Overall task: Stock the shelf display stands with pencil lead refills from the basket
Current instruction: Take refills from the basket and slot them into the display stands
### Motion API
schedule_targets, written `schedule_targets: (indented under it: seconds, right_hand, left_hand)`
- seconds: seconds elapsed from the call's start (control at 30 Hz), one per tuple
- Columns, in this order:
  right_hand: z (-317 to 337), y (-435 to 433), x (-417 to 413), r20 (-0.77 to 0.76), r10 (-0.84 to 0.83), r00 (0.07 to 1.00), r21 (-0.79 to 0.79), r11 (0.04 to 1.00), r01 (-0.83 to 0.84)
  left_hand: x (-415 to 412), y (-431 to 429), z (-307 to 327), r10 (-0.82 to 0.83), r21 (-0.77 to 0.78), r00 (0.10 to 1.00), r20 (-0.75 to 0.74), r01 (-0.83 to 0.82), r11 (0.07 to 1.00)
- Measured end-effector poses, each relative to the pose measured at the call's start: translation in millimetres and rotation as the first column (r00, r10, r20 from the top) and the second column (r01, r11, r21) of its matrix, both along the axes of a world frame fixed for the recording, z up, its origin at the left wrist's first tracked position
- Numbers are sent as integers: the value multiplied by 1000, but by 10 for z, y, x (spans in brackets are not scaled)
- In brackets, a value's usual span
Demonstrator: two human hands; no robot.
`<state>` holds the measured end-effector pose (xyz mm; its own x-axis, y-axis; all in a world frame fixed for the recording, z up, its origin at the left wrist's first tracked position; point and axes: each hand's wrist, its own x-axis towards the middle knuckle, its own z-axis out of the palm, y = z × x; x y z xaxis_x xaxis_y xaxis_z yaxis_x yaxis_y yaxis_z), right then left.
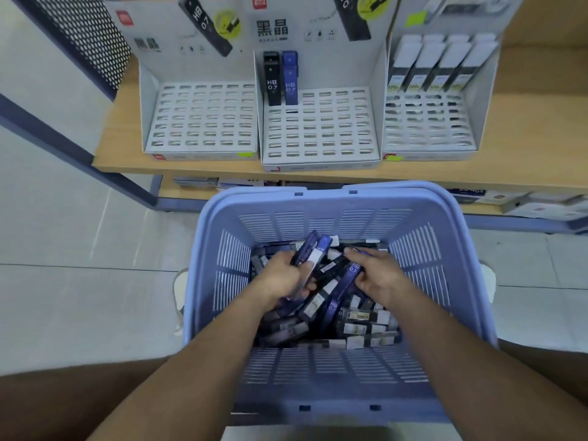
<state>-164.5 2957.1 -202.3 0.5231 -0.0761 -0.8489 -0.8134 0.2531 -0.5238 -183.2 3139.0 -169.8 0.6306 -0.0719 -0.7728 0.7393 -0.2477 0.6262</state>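
Left hand [283, 276] grips several blue refill cases [313, 249] | right hand [378, 275] fingers curled round one blue case [342, 289] | both inside lilac basket [439, 259], atop loose refill pile [362, 323] | far: middle display stand [321, 135] holds two upright cases [272, 81], back-left corner.

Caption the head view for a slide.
Left hand and right hand grip refill packs in blue basket before three display stands.

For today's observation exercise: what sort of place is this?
Probably a stationery shop: printed display stands on a wooden shelf, and a blue basket full of pencil lead refills.
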Motion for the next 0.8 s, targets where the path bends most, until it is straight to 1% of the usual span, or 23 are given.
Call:
schedule_targets:
  seconds: [0.03, 0.1, 0.13, 0.23, 0.27, 0.33, 0.47, 0.5, 0.57, 0.6, 0.63, 0.7, 0.73, 0.8]
  right_hand:
    - [70, 13, 12, -13, -69, 998, 77, 995, 69]
    - [208, 78, 5, -24, -133, 991, 161, 978, 135]
    - [268, 120, -11, -25, -137, 990, 181, 974, 140]
    - [425, 215, -28, -44, -106, 993, 188, 976, 113]
    - [480, 240, -31, -54, -82, 995, 196, 976, 91]
    - [631, 287, -44, -57, -52, 997, 223, 973, 63]
    - [919, 315, -93, 21, -40, 999, 234, 972, 34]
    - [998, 308, -113, 52, -34, 998, 238, 971, 20]
    - [1136, 300, -157, 130, -14, 991, 252, 968, -20]
    - [1205, 301, -183, 167, -12, 986, 251, 967, -31]
    - [1271, 304, -204, 200, -19, 980, 246, 969, -32]
    - [1392, 305, -223, 248, -46, 968, 217, 976, -9]
    - [1441, 298, -223, 264, -58, 963, 194, 981, 6]
    - [1539, 269, -215, 288, -82, 954, 171, 985, 33]
  left_hand:
    - [-7, -34, 72, 42, -41, 999, -22, -43, 998]
    - [-45, -108, 147, 61, -40, 998, -20, -61, 997]
    - [-76, -153, 194, 77, -44, 997, -7, -78, 996]
    - [-144, -302, 325, 210, -128, 978, -5, -209, 970]
    - [-167, -356, 371, 228, -143, 973, 28, -222, 965]
    - [-208, -449, 455, 209, -127, 971, 114, -194, 973]
    - [-242, -499, 679, 43, 93, 954, 295, -73, 993]
    - [-243, -493, 743, -23, 174, 946, 324, -36, 984]
    - [-239, -479, 888, -156, 347, 920, 358, 24, 938]
    - [-237, -474, 951, -195, 392, 906, 376, 35, 919]
    - [-231, -467, 993, -207, 398, 895, 395, 36, 917]
    - [-245, -464, 1060, -175, 357, 878, 445, 5, 934]
    - [-258, -456, 1081, -137, 318, 870, 474, -24, 948]
    - [-289, -434, 1126, 4, 175, 861, 509, -108, 979]
